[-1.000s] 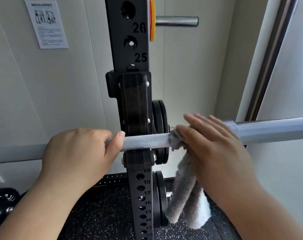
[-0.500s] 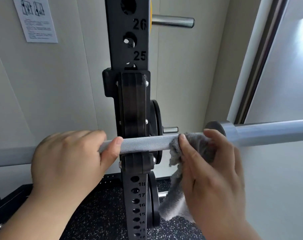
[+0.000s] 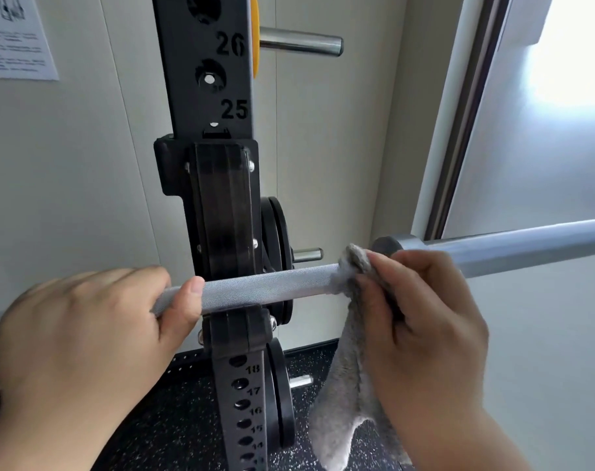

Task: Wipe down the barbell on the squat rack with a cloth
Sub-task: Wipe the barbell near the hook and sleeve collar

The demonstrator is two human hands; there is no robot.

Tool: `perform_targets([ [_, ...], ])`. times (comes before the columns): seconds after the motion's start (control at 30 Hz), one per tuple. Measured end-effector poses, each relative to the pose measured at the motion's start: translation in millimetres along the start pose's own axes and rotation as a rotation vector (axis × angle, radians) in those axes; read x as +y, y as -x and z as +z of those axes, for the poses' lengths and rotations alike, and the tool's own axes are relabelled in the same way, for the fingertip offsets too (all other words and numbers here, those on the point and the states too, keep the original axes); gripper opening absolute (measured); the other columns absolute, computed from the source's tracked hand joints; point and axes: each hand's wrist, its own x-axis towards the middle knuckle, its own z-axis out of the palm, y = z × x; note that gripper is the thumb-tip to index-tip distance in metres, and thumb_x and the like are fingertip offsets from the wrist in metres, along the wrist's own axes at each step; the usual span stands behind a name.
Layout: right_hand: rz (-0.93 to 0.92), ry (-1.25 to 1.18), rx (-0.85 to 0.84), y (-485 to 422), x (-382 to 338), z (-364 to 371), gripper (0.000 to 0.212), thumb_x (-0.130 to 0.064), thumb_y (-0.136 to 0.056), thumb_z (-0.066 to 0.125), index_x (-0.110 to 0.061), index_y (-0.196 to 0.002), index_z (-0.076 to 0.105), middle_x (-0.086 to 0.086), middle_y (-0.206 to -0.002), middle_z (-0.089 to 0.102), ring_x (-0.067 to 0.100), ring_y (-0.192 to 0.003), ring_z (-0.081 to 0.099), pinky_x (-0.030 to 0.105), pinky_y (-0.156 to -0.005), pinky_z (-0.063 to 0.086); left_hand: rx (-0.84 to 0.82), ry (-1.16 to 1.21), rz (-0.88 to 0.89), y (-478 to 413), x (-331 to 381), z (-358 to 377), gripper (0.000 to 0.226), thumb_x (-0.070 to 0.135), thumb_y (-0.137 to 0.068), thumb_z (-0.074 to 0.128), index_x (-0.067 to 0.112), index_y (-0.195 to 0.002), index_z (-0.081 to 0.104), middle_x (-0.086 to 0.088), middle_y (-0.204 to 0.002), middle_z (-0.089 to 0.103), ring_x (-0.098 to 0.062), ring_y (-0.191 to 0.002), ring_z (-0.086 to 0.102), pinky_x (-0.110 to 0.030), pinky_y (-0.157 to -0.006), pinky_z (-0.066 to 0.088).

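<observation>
Pale wall panels back the black squat rack (image 3: 204,96), whose hook carries the barbell (image 3: 265,289); left hand (image 3: 85,334) grips its knurling, right hand (image 3: 422,321) wraps the grey cloth (image 3: 343,402) near the collar.

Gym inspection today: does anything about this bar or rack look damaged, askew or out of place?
Nothing stands out. The barbell sits in the rack hook, left hand gripping it, right hand holding the cloth.
</observation>
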Motion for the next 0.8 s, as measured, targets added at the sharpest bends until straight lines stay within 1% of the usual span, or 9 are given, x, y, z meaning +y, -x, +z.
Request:
perform_targets([
  [0.1, -0.105, 0.219, -0.151, -4.1, -4.4, 4.2, 0.017, -0.022, -0.093, 0.075, -0.021, -0.109, 0.08, -0.003, -0.096, 0.063, 0.019, -0.058, 0.058, 0.031, -0.049, 0.051, -0.012, 0.008, -0.004, 0.3, -0.9, -0.2, 0.061, 0.063, -0.1, 0.026, 0.021, -0.056, 0.033, 0.001, -0.049, 0.03, -0.029, -0.046, 0.038, -0.049, -0.052, 0.041],
  [0.17, -0.097, 0.327, -0.227, 2.3, -9.0, 5.8, 0.038, -0.017, -0.08, 0.084, -0.023, -0.118, 0.077, 0.0, -0.099, 0.064, 0.025, -0.047, 0.054, 0.029, -0.039, 0.045, -0.021, 0.018, -0.01, 0.5, -0.4, -1.5, 0.062, 0.064, -0.1, 0.026, 0.021, -0.056, 0.034, 0.001, -0.049, 0.031, -0.029, -0.046, 0.039, -0.048, -0.053, 0.041],
  [0.23, -0.078, 0.372, -0.264, 6.8, -11.4, 4.2, 0.056, -0.014, -0.071, 0.084, -0.023, -0.126, 0.074, 0.002, -0.095, 0.064, 0.027, -0.039, 0.048, 0.026, -0.038, 0.038, -0.012, 0.017, -0.011, 0.3, -0.9, -1.9, 0.062, 0.064, -0.1, 0.026, 0.021, -0.056, 0.035, 0.002, -0.048, 0.032, -0.029, -0.046, 0.04, -0.048, -0.053, 0.041],
  [0.33, -0.029, 0.382, -0.313, 11.9, -13.9, 3.7, 0.07, -0.016, -0.068, 0.081, -0.026, -0.136, 0.069, -0.001, -0.074, 0.06, 0.028, -0.035, 0.043, 0.024, -0.039, 0.03, -0.012, 0.019, -0.009, 0.4, -0.2, -1.4, 0.061, 0.064, -0.1, 0.026, 0.022, -0.057, 0.037, 0.004, -0.049, 0.034, -0.028, -0.047, 0.042, -0.047, -0.054, 0.042],
  [0.43, -0.019, 0.336, -0.408, 16.2, -12.6, 5.1, 0.086, -0.014, -0.065, 0.088, -0.026, -0.146, 0.06, -0.003, -0.063, 0.054, 0.026, -0.038, 0.042, 0.028, -0.035, 0.035, -0.013, 0.03, -0.01, 1.2, -1.0, -0.7, 0.061, 0.064, -0.1, 0.027, 0.023, -0.057, 0.036, 0.003, -0.049, 0.033, -0.028, -0.047, 0.041, -0.047, -0.054, 0.042],
  [0.53, 0.01, 0.377, -0.414, 6.7, -4.9, -3.5, 0.074, -0.012, -0.071, 0.082, -0.026, -0.142, 0.064, -0.002, -0.063, 0.057, 0.027, -0.038, 0.041, 0.024, -0.04, 0.03, -0.009, 0.023, -0.01, 1.2, -1.2, -0.3, 0.06, 0.064, -0.1, 0.027, 0.023, -0.057, 0.036, 0.003, -0.049, 0.033, -0.028, -0.047, 0.042, -0.047, -0.054, 0.042],
  [0.63, 0.092, 0.467, -0.439, -1.1, -9.1, -4.2, 0.079, -0.009, -0.056, 0.092, -0.016, -0.133, 0.071, 0.001, -0.05, 0.054, 0.028, -0.033, 0.028, 0.021, -0.045, 0.023, 0.002, 0.017, -0.011, 1.3, -0.3, -0.2, 0.06, 0.063, -0.1, 0.028, 0.022, -0.057, 0.035, 0.003, -0.049, 0.032, -0.029, -0.047, 0.042, -0.047, -0.054, 0.042],
  [0.73, 0.015, 0.452, -0.579, 3.5, -15.7, 2.7, 0.087, -0.011, -0.051, 0.095, -0.005, -0.134, 0.068, 0.002, -0.049, 0.058, 0.028, -0.027, 0.041, 0.02, -0.044, 0.021, 0.007, 0.009, 0.001, -0.4, 0.3, -1.9, 0.059, 0.062, -0.101, 0.028, 0.023, -0.057, 0.031, 0.003, -0.048, 0.03, -0.029, -0.046, 0.04, -0.046, -0.053, 0.042],
  [0.8, 0.018, 0.448, -0.585, -2.8, -13.8, -2.4, 0.083, -0.013, -0.053, 0.094, -0.01, -0.132, 0.07, 0.001, -0.046, 0.054, 0.028, -0.028, 0.043, 0.021, -0.043, 0.021, 0.013, 0.005, 0.007, -0.7, 1.4, -3.4, 0.059, 0.062, -0.101, 0.028, 0.023, -0.057, 0.031, 0.003, -0.049, 0.029, -0.029, -0.045, 0.039, -0.046, -0.052, 0.041],
])
